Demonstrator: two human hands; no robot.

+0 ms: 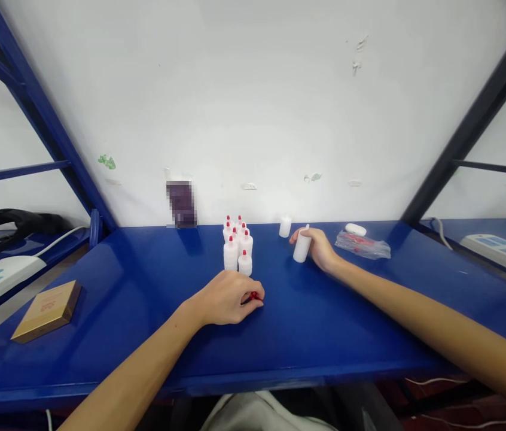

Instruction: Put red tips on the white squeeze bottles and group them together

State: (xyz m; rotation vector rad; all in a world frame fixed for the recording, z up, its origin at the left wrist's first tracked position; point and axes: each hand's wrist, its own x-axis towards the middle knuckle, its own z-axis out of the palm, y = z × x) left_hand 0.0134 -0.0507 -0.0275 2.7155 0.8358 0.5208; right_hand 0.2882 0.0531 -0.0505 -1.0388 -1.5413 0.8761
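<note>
My left hand (230,297) rests low over the blue tabletop with its fingers curled around small red caps (254,295). Just beyond it stand several white squeeze bottles (231,254) with red tips, grouped close together. My right hand (318,246) is wrapped round a white bottle (301,246) that shows no red cap and leans slightly. Behind that hand, nearer the wall, another white bottle (284,227) stands upright without a red tip.
A clear plastic bag (363,245) with red pieces inside lies right of my right hand, a white bottle (356,229) on its side behind it. A gold box (47,311) sits at the left. Power strips (504,254) flank the table beyond the frame posts.
</note>
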